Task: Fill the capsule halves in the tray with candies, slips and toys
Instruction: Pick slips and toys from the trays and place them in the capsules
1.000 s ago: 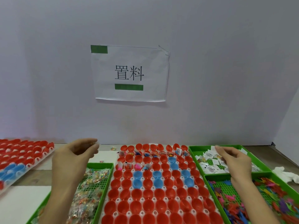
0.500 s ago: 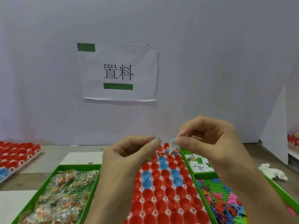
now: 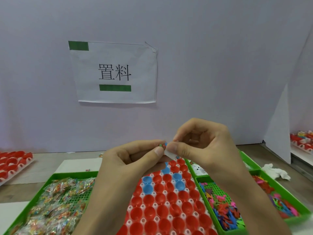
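Both forearms rising from the bottom edge, left hand (image 3: 135, 161) curled at frame centre, pinching a small colourful candy (image 3: 163, 145), right hand (image 3: 205, 145) curled beside it, thumb and forefinger pinching a white slip (image 3: 170, 154), fingertips meeting, above red and blue capsule halves (image 3: 171, 195) in the tray (image 3: 129, 208) at lower centre

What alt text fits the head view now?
Two hands meet above a white tray of red and blue capsule halves: the left hand pinches a small colourful candy packet, the right hand a white slip. Green trays flank it, candy packets on the left, slips and plastic toys on the right; a paper sign hangs on the wall behind.
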Tool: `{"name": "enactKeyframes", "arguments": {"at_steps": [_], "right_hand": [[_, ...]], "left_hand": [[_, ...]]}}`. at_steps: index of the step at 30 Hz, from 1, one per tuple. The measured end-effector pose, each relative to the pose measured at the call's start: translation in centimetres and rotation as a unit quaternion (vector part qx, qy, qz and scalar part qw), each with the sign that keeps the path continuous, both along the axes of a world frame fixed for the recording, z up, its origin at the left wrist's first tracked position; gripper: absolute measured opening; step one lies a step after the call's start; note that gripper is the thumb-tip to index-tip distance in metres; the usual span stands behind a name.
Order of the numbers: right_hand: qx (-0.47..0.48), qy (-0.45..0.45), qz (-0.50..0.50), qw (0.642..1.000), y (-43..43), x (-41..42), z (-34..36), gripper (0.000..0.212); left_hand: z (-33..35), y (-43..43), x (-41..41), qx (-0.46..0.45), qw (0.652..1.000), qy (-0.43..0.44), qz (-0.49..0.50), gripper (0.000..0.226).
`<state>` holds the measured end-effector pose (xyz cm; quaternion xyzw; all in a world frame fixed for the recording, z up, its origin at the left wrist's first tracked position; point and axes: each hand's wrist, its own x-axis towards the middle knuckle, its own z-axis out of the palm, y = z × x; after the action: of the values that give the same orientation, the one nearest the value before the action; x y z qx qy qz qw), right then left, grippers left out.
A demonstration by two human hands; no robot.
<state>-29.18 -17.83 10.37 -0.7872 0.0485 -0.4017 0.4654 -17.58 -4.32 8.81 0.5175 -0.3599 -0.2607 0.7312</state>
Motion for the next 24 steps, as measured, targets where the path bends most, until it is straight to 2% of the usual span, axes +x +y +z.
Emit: {"name": "enactKeyframes", "arguments": {"at_steps": [3, 8, 14, 16, 18, 19, 21, 24], "right_hand": [[0.011, -0.015, -0.001, 1.0, 0.0, 0.4, -0.4, 0.018], [0.087, -0.059, 0.031, 0.994, 0.0, 1.0, -1.0, 0.022], [0.124, -0.025, 0.092, 0.988, 0.3, 1.7, -1.4, 0.032], [0.093, 0.054, 0.071, 0.992, -0.3, 1.0, -0.8, 0.038], [0.016, 0.192, -0.012, 0.981, -2.2, -0.3, -0.4, 0.043], [-0.025, 0.265, -0.068, 0.962, -3.6, -1.1, -0.5, 0.041], [-0.069, 0.397, -0.163, 0.9, -6.5, -2.8, -1.3, 0.028], [-0.02, 0.535, -0.203, 0.82, -10.0, -4.5, -4.0, 0.021]], "left_hand": [[0.0, 0.0, -0.2, 0.004, 1.0, -0.016, -0.016, 0.032], [0.1, -0.1, -0.6, 0.003, 0.998, -0.031, -0.05, 0.037], [-0.3, -0.2, -0.3, -0.005, 0.999, 0.007, -0.038, 0.035], [-0.2, -0.1, -0.2, -0.014, 0.999, 0.009, -0.029, 0.035], [-0.1, 0.0, 0.1, -0.024, 1.0, 0.009, -0.012, 0.037], [-0.1, 0.1, 0.2, -0.03, 0.999, 0.009, -0.005, 0.037], [0.0, 0.2, 0.4, -0.041, 0.999, 0.007, -0.004, 0.035], [0.1, 0.3, 0.6, -0.045, 0.999, 0.007, -0.01, 0.033]]}}
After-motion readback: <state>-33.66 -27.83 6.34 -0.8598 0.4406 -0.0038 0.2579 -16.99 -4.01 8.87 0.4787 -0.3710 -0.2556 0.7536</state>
